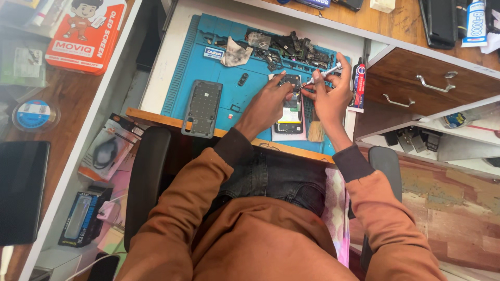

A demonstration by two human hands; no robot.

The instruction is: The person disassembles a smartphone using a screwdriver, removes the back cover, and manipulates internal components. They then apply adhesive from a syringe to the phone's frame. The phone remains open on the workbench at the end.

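One opened phone (289, 106) lying on the blue mat (219, 62), back off, yellow-green battery and dark boards showing. Left hand (268, 101) pressing down on its far end, fingers curled on it. Right hand (330, 93) gripping one silver screwdriver (324, 74), tip angling toward the phone's far right corner. One grey back cover (202, 108) sitting to the left, one brush (316, 129) just right of the phone, one glue tube (359, 88) further right, a parts pile (284, 48) at the far edge.

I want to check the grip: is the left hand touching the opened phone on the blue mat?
Touching. The head view shows the left hand with its fingers pressed onto the top of the opened phone.
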